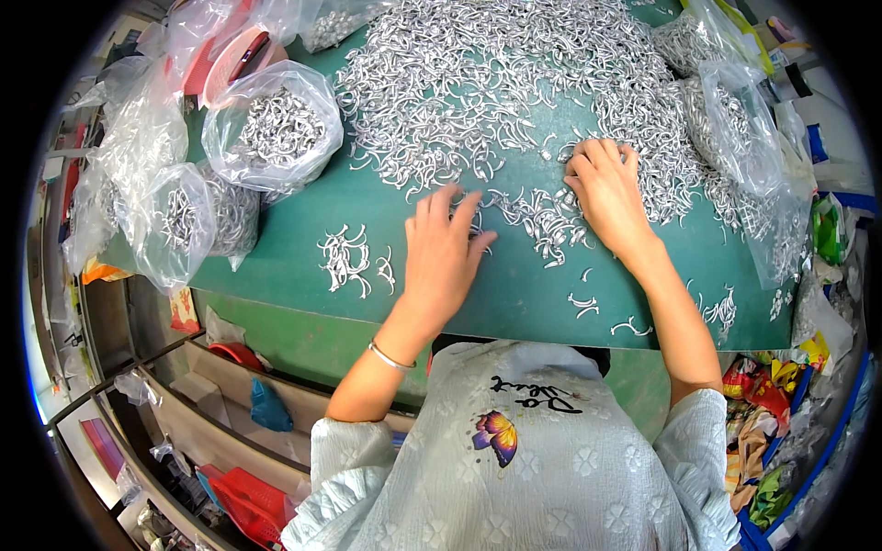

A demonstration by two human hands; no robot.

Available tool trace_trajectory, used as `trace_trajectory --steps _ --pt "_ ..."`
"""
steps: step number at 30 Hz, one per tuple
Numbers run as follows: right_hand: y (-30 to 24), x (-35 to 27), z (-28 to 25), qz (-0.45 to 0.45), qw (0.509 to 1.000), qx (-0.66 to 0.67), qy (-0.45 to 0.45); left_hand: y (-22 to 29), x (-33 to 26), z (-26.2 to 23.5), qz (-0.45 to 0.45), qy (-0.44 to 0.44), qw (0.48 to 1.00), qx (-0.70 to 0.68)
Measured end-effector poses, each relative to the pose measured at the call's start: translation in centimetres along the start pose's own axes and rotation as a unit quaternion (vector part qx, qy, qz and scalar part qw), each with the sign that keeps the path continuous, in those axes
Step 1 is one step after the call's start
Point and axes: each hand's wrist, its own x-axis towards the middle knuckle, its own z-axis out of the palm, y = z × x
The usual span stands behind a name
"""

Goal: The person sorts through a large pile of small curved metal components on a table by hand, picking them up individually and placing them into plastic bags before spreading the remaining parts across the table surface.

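A large heap of small curved silvery metal pieces [496, 69] spreads over the green tabletop [294, 207]. My left hand [441, 246], a bangle on its wrist, lies low over a few pieces near the table's front, its fingers apart and slightly blurred. Its palm and whatever lies under it are hidden. At the heap's near right edge, my right hand [606, 195] touches the pieces with bent, parted fingers. Between both hands is a loose cluster of pieces [549, 223]. A small separate group of pieces [345, 259] sits left of my left hand.
An open clear plastic bag [273, 129] of similar pieces stands at left, beside another filled bag [207, 216]. Filled bags [735, 129] also line the right side. Pink basins [241, 62] stand at back left. Below left are shelves with a red basket [248, 500].
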Motion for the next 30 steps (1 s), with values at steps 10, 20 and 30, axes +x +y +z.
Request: trace_trajectory --steps 10,20,30 --pt "-3.7 -0.8 -1.1 -0.001 0.976 0.217 0.024 -2.4 1.9 0.5 0.032 0.11 0.993 -0.036" --pt "-0.4 -1.3 -1.5 0.006 0.996 0.086 -0.02 0.7 0.3 2.2 0.073 -0.025 0.993 0.093" --pt "-1.5 -2.0 -1.3 0.005 0.999 0.021 0.025 -0.7 0.7 1.6 0.074 0.075 0.994 0.012"
